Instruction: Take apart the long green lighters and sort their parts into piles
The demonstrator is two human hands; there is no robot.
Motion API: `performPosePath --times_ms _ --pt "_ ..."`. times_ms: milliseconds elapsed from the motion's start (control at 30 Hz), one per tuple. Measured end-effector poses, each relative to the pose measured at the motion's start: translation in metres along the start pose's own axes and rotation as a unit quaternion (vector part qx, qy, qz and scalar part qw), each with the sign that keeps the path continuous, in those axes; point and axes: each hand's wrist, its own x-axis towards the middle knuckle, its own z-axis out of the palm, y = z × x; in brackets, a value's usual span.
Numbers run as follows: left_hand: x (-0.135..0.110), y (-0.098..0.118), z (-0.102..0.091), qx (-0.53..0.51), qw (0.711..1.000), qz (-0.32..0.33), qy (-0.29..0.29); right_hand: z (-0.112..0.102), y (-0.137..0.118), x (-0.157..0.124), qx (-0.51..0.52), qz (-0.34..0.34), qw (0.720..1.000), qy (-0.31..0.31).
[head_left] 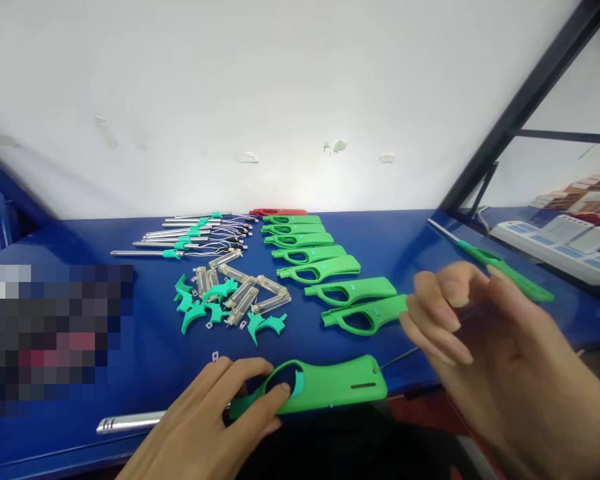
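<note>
My left hand (pixel 215 413) is closed around the front of a green gas lighter (pixel 330 387) at the table's near edge. Its silver metal tube (pixel 130 422) sticks out to the left, and a teal trigger (pixel 297 385) shows in the finger opening. My right hand (pixel 495 353) is raised to the right of the lighter. Its fingers are loosely curled, apart from the thumb, with nothing visible between them. A thin dark rod (pixel 400 357) runs from near the lighter's rear end towards this hand, which hides its other end.
Several green handle shells (pixel 353 291) lie in a column, with a red one (pixel 280 212) at the back. Left are metal tubes with wires (pixel 180 243), clear fuel tanks (pixel 243 303) and teal triggers (pixel 193 313). An assembled lighter (pixel 500 263) lies right, beside a dark frame (pixel 525 100).
</note>
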Motion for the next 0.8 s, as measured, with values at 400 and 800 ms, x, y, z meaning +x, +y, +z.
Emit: performPosePath --times_ms 400,800 --pt "0.014 0.005 -0.009 -0.008 0.999 0.003 0.038 0.005 0.026 -0.016 -0.036 -0.122 0.992 -0.016" --pt "-0.002 -0.005 -0.003 -0.004 0.999 0.004 -0.037 -0.017 0.031 -0.006 -0.181 -0.211 0.960 -0.021"
